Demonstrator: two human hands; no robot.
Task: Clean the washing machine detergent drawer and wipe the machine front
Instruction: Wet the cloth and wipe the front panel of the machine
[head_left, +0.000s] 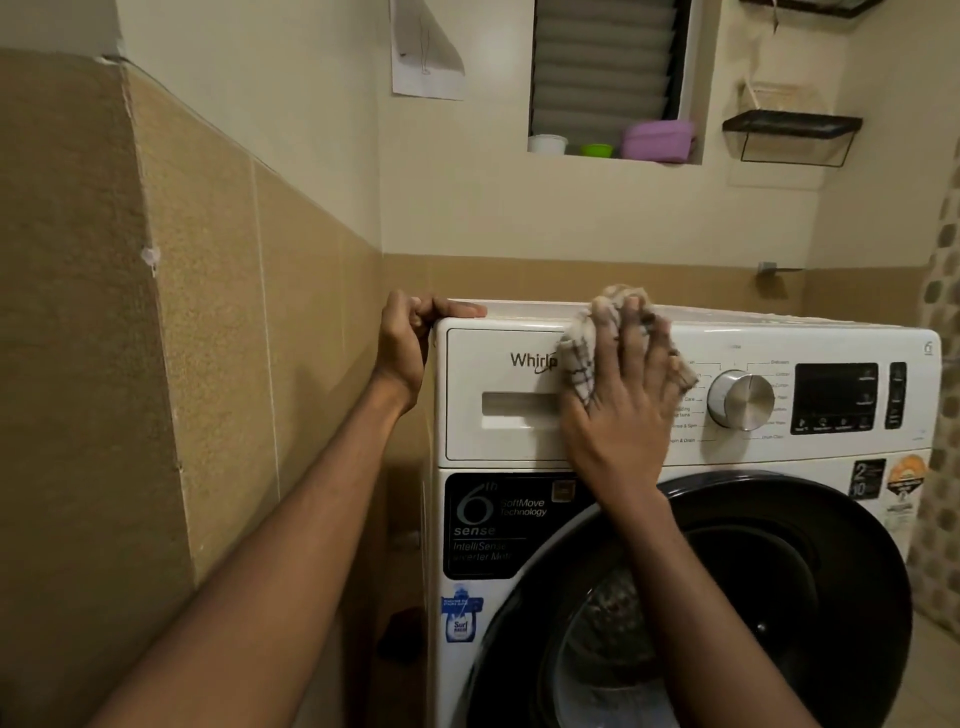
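Note:
A white front-loading washing machine (810, 457) fills the right half of the view. Its detergent drawer (498, 410) sits closed at the upper left of the front panel. My right hand (623, 395) presses a checked white cloth (579, 358) flat against the panel, between the drawer and the silver dial (740, 399); the fingers are spread and fairly straight over the cloth. My left hand (410, 343) grips the machine's top left corner, thumb lying along the top edge.
A tiled wall (208, 338) stands close on the left of the machine. The dark round door (779, 597) is shut below the panel. A window ledge (613, 145) above holds small containers, and a black wire shelf (792, 130) hangs at upper right.

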